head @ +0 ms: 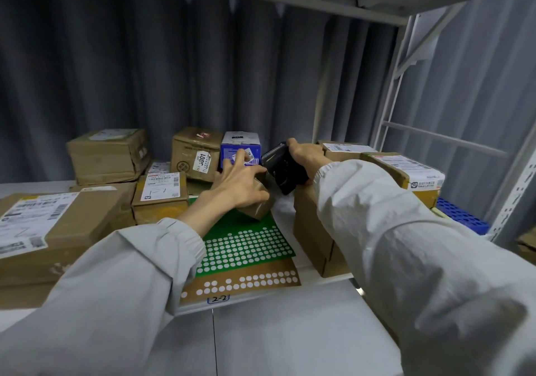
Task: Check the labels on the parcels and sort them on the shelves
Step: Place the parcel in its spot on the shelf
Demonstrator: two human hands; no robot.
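The left hand point(237, 184) is gripping a small brown parcel point(255, 206) from above, thumb and lower fingers curled over it while the upper fingers are spreading toward the blue box point(240, 149) behind; the parcel is sitting tilted on the green dotted sheet point(246, 245) at mid-shelf. The right hand point(304, 155) is holding a black handheld scanner point(282, 166), fingers wrapped round its body, above a brown carton point(313, 230) at the shelf's point(290, 291) right side. Labelled cartons are standing to either side (the shelf edge tag point(219, 298) is reading "2-2").
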